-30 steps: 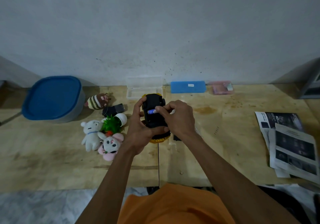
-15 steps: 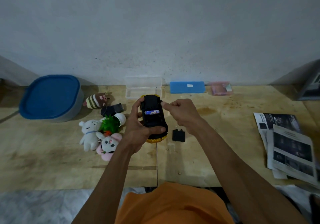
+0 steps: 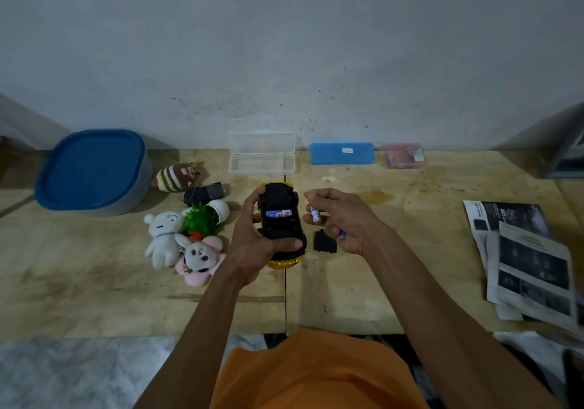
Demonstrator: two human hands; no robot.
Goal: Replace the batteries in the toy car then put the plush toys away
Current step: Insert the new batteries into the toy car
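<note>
Toy car [image 3: 280,219] (underside up, one battery [image 3: 278,213] seated) sits clamped in left fingers [image 3: 252,201]; right fingers [image 3: 311,202] pinch a second battery [image 3: 315,214] beside it, cover [image 3: 325,242] on tabletop [image 3: 410,250] below.

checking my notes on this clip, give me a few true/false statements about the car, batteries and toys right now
1. The left hand holds the toy car underside up. True.
2. The car's battery bay is empty. False: one battery lies in it.
3. The right hand holds a loose battery. True.
4. The black battery cover is fitted on the car. False: it lies on the table.
5. The blue-lidded container stands open. False: its lid is on.
</note>
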